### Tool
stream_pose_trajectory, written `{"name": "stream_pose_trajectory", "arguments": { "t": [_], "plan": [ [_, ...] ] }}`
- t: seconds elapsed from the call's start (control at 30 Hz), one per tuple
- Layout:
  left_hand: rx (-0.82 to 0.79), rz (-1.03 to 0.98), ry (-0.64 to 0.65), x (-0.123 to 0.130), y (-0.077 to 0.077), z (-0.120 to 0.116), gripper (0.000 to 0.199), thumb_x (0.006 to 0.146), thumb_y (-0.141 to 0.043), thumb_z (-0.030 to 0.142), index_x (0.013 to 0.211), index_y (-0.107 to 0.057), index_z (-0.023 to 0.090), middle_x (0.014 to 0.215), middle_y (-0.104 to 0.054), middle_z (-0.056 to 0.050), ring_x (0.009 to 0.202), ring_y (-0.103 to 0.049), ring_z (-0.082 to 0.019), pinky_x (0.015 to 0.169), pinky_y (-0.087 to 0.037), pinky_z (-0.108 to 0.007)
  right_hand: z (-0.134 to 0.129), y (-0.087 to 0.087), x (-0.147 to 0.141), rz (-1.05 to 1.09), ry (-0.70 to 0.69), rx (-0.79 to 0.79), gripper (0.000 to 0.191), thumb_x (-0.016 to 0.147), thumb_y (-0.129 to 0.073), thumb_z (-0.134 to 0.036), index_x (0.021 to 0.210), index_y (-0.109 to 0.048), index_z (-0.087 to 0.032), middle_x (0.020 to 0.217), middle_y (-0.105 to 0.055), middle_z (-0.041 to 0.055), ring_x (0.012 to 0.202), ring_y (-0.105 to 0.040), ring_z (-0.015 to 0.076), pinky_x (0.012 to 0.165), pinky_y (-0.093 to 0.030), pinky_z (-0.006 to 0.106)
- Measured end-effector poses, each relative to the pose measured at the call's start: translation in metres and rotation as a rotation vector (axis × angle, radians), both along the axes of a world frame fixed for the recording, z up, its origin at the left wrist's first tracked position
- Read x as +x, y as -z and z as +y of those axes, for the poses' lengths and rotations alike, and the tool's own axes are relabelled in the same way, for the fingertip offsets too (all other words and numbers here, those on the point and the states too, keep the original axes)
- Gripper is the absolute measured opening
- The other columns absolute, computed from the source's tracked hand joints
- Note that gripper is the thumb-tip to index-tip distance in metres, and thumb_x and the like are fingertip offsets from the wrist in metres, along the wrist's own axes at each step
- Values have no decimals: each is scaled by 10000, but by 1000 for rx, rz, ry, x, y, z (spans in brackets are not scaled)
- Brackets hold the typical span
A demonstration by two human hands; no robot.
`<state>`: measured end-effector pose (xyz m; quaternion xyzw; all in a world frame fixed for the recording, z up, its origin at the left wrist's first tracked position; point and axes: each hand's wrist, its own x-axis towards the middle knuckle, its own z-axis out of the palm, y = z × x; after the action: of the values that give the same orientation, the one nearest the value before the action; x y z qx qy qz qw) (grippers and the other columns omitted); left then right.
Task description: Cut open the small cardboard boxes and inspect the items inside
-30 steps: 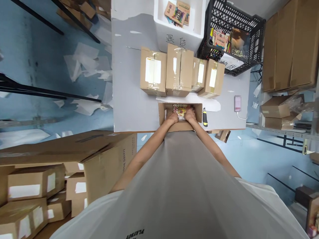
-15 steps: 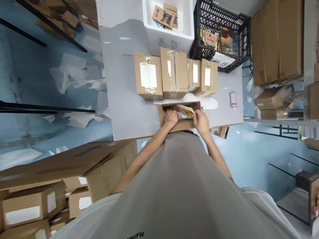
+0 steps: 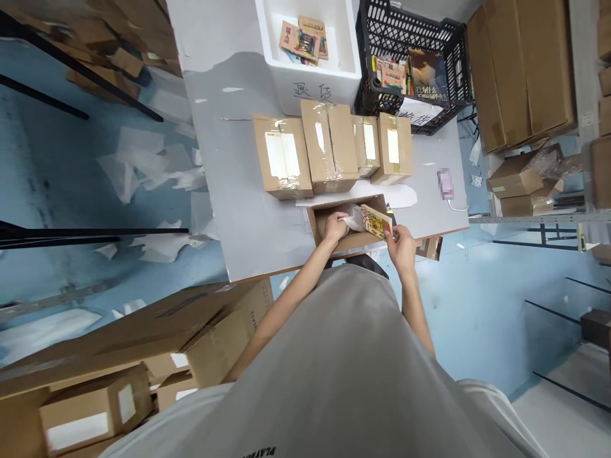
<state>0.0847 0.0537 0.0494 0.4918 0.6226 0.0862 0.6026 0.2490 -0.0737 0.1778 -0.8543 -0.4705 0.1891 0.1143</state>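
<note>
Head view: at the tabletop (image 3: 251, 235)'s near edge, the left hand (image 3: 335, 228) pinches white wrapping (image 3: 354, 219) in an open box (image 3: 359, 242). The right hand (image 3: 402, 247) grips one end of a book (image 3: 376, 222), tilted over the box's right side.

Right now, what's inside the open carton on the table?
White wrapping, held by the left hand. The book in the right hand overlaps the carton. Anything beneath is hidden.

Right hand (image 3: 402, 247) holds colourful book (image 3: 376, 222).
</note>
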Motion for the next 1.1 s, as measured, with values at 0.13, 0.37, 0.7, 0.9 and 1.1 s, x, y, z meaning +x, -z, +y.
{"name": "stream_pose_trajectory", "arguments": {
  "t": [0.13, 0.37, 0.7, 0.9, 1.1],
  "plan": [
    [39, 148, 110, -11, 0, 2, 405, 884, -684, 88, 1258, -804, 187, 1331, -829, -178, 1372, -741, -344, 1199, -568, -434, 11, 10, 6, 56, -111, -46, 174, 1092, -576, -332, 1111, -713, -226, 1123, -790, 115, 816, -719, 254, 876, -590, 377],
    [355, 351, 135, -10, -19, -1, 485, 997, -641, 154, 1475, -719, 152, 1473, -743, -249, 1456, -680, -415, 1305, -487, -553, 63, 15, -7, -67, -436, -336, 291, 1172, -503, -264, 1331, -733, -182, 1405, -740, 178, 1144, -776, 303, 966, -593, 381],
    [235, -1, -409, -6, -22, -28, 352, 926, -787, 206, 1275, -743, 191, 1246, -814, -158, 1106, -801, -309, 1141, -608, -501, 55, 21, 42, 427, -296, 108, 258, 1112, -639, -483, 1068, -691, -234, 1085, -823, 89, 855, -787, 232, 811, -656, 347],
    [22, -725, -780, 16, -61, -42, 580, 799, -993, 619, 1136, -775, 201, 1157, -847, -108, 974, -807, -210, 925, -663, -348, 40, 37, 37, 1184, -28, 227, 640, 848, -885, -742, 1187, -609, -275, 1232, -832, 83, 709, -823, 191, 429, -537, 225],
    [67, -774, -789, 22, -89, -36, 602, 651, -1081, 535, 1061, -811, 188, 1148, -881, -109, 987, -823, -242, 852, -654, -326, 48, 26, 40, 1284, -96, 160, 676, 794, -948, -764, 1164, -683, -263, 1131, -855, 60, 726, -847, 192, 488, -596, 224]
  ]
}}
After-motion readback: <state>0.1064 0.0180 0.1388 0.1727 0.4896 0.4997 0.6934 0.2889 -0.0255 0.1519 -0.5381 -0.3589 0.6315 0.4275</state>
